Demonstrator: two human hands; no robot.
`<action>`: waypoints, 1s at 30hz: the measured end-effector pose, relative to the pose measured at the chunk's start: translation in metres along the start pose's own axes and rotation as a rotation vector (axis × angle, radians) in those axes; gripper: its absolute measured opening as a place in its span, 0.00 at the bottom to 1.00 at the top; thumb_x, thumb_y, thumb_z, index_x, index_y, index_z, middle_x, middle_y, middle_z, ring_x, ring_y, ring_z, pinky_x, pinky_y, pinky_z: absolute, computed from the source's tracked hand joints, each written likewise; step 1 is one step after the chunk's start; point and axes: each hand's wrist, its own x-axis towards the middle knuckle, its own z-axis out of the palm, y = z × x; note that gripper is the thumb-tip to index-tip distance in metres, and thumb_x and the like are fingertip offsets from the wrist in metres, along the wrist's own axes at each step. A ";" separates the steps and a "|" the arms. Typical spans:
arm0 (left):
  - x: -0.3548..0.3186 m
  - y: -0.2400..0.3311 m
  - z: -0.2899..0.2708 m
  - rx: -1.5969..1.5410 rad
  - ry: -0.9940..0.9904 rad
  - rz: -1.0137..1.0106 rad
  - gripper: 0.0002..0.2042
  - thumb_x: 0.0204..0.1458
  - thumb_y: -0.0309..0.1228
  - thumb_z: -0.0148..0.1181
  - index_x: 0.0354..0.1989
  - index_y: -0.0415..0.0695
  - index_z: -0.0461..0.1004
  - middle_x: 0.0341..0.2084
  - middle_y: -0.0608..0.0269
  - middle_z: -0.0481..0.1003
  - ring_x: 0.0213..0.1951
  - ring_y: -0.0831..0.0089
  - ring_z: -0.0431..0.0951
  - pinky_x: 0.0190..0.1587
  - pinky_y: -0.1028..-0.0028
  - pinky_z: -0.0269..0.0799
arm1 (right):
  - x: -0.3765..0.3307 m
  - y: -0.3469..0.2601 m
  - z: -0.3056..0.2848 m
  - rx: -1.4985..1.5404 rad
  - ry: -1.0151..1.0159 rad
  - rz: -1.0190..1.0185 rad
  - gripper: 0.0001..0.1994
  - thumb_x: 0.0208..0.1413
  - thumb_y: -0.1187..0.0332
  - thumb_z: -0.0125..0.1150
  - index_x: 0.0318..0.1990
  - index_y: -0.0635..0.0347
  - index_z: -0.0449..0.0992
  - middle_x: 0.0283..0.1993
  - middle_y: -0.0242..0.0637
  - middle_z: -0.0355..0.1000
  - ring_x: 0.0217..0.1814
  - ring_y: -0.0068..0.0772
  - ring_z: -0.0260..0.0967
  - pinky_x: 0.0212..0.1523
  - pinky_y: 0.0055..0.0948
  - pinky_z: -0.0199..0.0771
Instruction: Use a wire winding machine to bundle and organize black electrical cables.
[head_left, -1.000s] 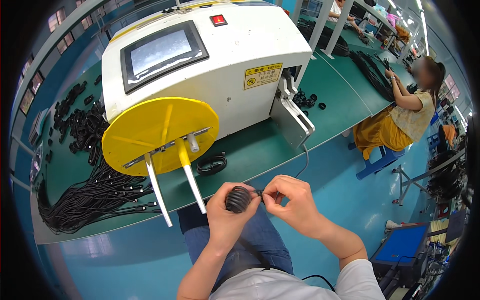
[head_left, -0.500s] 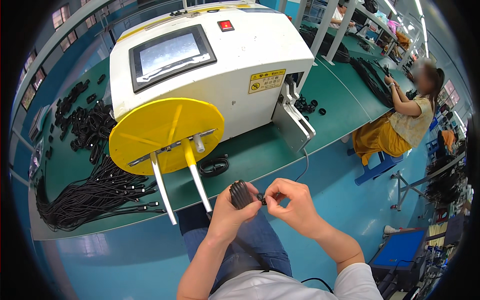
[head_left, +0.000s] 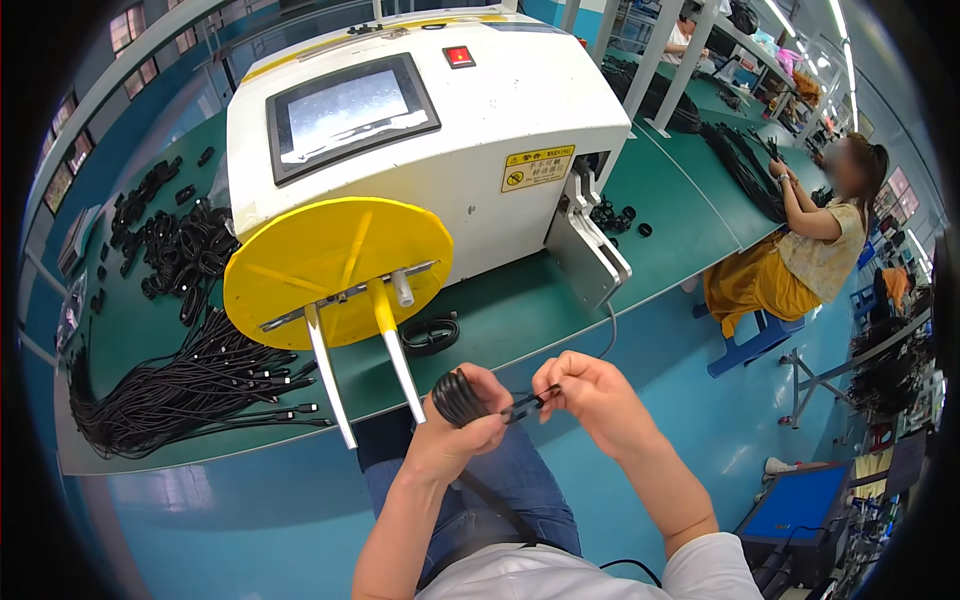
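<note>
Above my lap, my left hand [head_left: 447,442] is closed around a wound coil of black cable [head_left: 457,399]. From the coil a short black cable end [head_left: 524,408] reaches across to my right hand [head_left: 592,396], whose thumb and fingertips pinch it. Exactly what the fingertips grip, the end or a thin tie on it, is too small to tell. Just beyond my hands is a white machine [head_left: 480,110] with a yellow disc [head_left: 340,245] and two rods sticking out toward me. Another coiled black cable [head_left: 430,336] lies on the green table beneath the disc.
Loose straight black cables [head_left: 170,395] lie in a bundle at the table's left, with a heap of small black coils [head_left: 190,245] behind them. A metal bracket [head_left: 590,255] juts from the machine's right side. A seated person [head_left: 820,230] handles cables farther right.
My right hand has drawn slightly away from the left, and a length of cable now spans the gap. The coil in my left hand has shifted left and tilted.
</note>
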 end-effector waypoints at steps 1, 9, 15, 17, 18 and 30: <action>0.000 -0.005 -0.005 -0.138 -0.033 -0.005 0.15 0.39 0.17 0.59 0.36 0.42 0.65 0.25 0.63 0.69 0.20 0.81 0.65 0.18 0.83 0.57 | 0.001 -0.001 -0.001 0.255 -0.022 0.094 0.03 0.53 0.73 0.49 0.29 0.61 0.66 0.34 0.36 0.67 0.30 0.25 0.62 0.30 0.21 0.66; -0.006 -0.010 -0.030 -0.283 0.018 0.011 0.15 0.37 0.17 0.57 0.35 0.41 0.65 0.24 0.60 0.69 0.19 0.80 0.65 0.18 0.83 0.57 | 0.006 0.008 -0.066 0.352 0.264 -0.231 0.07 0.55 0.69 0.50 0.27 0.58 0.64 0.28 0.33 0.63 0.25 0.22 0.56 0.20 0.21 0.57; -0.008 -0.004 -0.014 0.137 0.065 0.024 0.12 0.37 0.15 0.53 0.31 0.41 0.65 0.21 0.61 0.68 0.17 0.80 0.65 0.16 0.83 0.56 | 0.115 -0.004 -0.237 -1.224 1.018 -0.585 0.07 0.48 0.70 0.54 0.26 0.66 0.71 0.21 0.46 0.70 0.24 0.46 0.70 0.28 0.39 0.69; -0.004 -0.006 -0.008 0.249 0.117 0.014 0.11 0.37 0.14 0.53 0.31 0.39 0.66 0.20 0.61 0.69 0.16 0.80 0.65 0.16 0.83 0.57 | 0.149 0.010 -0.282 -1.345 0.927 -0.484 0.06 0.47 0.71 0.55 0.29 0.65 0.74 0.28 0.48 0.73 0.31 0.54 0.71 0.33 0.43 0.71; -0.005 -0.006 -0.008 0.255 0.108 0.026 0.11 0.37 0.14 0.53 0.31 0.39 0.66 0.20 0.61 0.69 0.16 0.80 0.65 0.16 0.83 0.57 | 0.157 0.011 -0.283 -1.342 0.861 -0.406 0.06 0.46 0.71 0.56 0.27 0.64 0.75 0.26 0.48 0.73 0.27 0.47 0.73 0.32 0.40 0.72; 0.005 -0.004 0.000 0.331 0.190 -0.052 0.11 0.37 0.15 0.54 0.31 0.38 0.68 0.21 0.62 0.69 0.18 0.80 0.66 0.18 0.83 0.58 | 0.135 -0.026 -0.228 -1.153 0.977 -0.877 0.06 0.55 0.71 0.53 0.33 0.63 0.74 0.23 0.36 0.70 0.22 0.22 0.69 0.23 0.23 0.67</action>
